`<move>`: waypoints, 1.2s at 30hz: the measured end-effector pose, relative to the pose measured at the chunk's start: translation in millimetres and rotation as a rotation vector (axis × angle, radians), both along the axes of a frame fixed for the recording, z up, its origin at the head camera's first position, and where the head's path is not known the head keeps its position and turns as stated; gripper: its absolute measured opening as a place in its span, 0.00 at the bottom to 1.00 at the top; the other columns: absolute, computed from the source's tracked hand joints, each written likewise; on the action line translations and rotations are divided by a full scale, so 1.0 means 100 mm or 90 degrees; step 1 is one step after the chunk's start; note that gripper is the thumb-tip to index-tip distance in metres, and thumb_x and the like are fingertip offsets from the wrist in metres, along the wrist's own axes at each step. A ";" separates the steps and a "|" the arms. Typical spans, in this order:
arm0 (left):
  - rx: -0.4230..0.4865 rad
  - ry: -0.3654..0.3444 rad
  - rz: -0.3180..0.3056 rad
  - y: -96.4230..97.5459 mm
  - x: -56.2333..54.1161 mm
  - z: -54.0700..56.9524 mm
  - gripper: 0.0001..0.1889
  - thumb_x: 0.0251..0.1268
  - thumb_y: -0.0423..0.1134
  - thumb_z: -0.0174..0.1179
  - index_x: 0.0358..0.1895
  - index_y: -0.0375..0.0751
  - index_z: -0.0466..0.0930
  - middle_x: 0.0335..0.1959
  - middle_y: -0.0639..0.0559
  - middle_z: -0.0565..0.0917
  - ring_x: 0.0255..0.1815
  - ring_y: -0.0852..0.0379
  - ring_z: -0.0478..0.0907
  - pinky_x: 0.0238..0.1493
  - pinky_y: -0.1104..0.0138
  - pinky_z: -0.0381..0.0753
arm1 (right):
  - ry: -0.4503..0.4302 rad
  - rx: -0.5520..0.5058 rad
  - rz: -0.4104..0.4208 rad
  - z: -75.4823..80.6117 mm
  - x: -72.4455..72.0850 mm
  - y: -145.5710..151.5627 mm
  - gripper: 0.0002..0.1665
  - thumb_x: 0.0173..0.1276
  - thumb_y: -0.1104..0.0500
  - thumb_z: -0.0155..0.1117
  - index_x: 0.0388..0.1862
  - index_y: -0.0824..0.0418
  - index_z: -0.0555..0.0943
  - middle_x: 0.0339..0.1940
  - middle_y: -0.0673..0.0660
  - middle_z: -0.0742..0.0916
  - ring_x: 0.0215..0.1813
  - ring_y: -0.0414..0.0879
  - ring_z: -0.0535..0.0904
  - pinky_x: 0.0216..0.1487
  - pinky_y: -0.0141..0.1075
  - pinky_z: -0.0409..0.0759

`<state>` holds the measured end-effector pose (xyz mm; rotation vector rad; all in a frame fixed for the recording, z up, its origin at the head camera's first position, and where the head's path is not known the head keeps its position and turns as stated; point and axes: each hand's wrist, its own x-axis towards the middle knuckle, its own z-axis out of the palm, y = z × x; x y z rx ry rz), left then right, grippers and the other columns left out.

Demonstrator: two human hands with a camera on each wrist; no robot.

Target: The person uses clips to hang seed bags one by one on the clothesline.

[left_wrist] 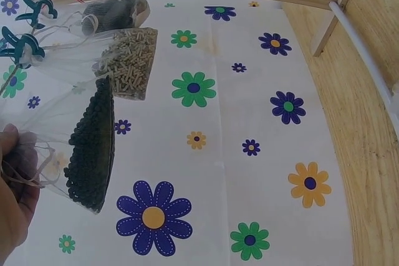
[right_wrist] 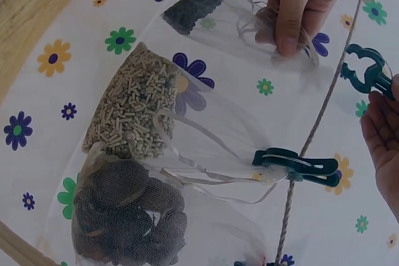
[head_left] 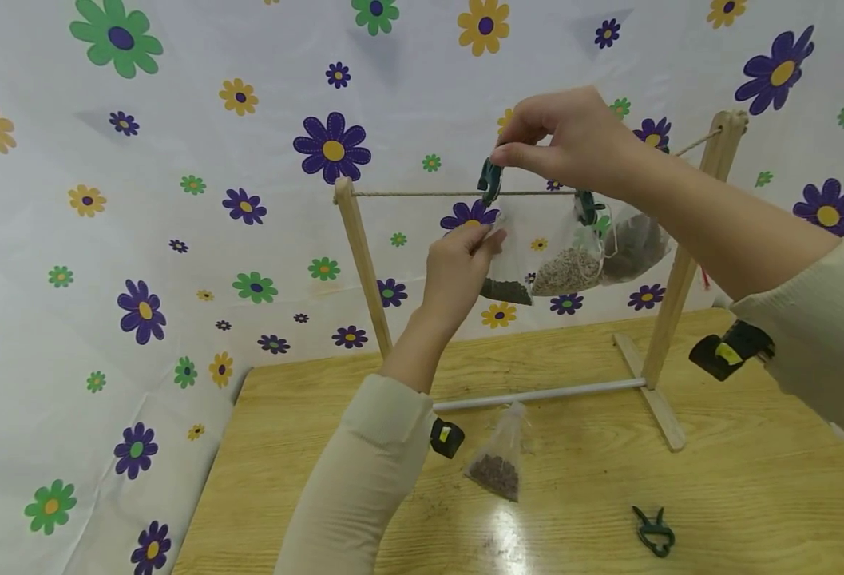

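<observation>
My left hand (head_left: 459, 267) pinches the upper part of a sheer drawstring bag (left_wrist: 92, 147) with dark green pellets at its bottom, just under the rope (head_left: 414, 194). Above it, my right hand (head_left: 572, 136) grips a green spring clip (right_wrist: 373, 71) by its handles. The clip's jaws are spread and their tips are at the rope; whether they touch it I cannot tell. Beside these, a bag of pale stick-like pellets (right_wrist: 134, 107) hangs from another green clip (right_wrist: 296, 166). Behind my right forearm hangs a mesh bag of dark round pieces (right_wrist: 131, 210).
A wooden post (head_left: 359, 255) at the left and another post (head_left: 691, 247) at the right carry the rope. A white rod (head_left: 540, 395) joins them low down. On the table (head_left: 766, 487) lie a bag of brownish bits (head_left: 497, 473) and a loose green clip (head_left: 655, 533).
</observation>
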<state>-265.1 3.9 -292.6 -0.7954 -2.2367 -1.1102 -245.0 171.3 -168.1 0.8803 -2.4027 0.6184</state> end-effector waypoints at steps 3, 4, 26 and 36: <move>0.009 -0.005 -0.004 0.01 0.00 0.03 0.13 0.67 0.39 0.57 0.29 0.33 0.82 0.23 0.47 0.78 0.22 0.59 0.66 0.25 0.74 0.61 | -0.022 0.014 -0.001 -0.02 -0.01 -0.04 0.10 0.67 0.58 0.62 0.39 0.65 0.83 0.33 0.57 0.87 0.35 0.46 0.80 0.34 0.26 0.71; 0.010 -0.009 -0.006 0.01 0.01 0.03 0.13 0.67 0.39 0.58 0.29 0.33 0.82 0.23 0.47 0.78 0.22 0.59 0.66 0.24 0.74 0.61 | -0.031 0.018 -0.002 -0.03 -0.02 -0.05 0.10 0.67 0.57 0.62 0.39 0.64 0.83 0.33 0.57 0.87 0.34 0.46 0.80 0.33 0.26 0.71; 0.036 -0.146 -0.031 -0.03 0.04 0.01 0.11 0.68 0.37 0.57 0.46 0.36 0.84 0.36 0.46 0.86 0.33 0.58 0.80 0.27 0.76 0.68 | -0.125 0.089 -0.017 -0.10 -0.06 0.09 0.11 0.68 0.57 0.61 0.38 0.65 0.82 0.33 0.58 0.86 0.36 0.49 0.82 0.39 0.40 0.78; 0.009 -0.111 -0.001 -0.05 0.03 0.00 0.11 0.67 0.40 0.57 0.43 0.37 0.85 0.31 0.47 0.84 0.26 0.60 0.71 0.26 0.74 0.67 | -0.206 0.156 -0.017 -0.03 -0.01 0.11 0.27 0.62 0.48 0.67 0.50 0.67 0.76 0.43 0.62 0.84 0.46 0.53 0.80 0.51 0.45 0.77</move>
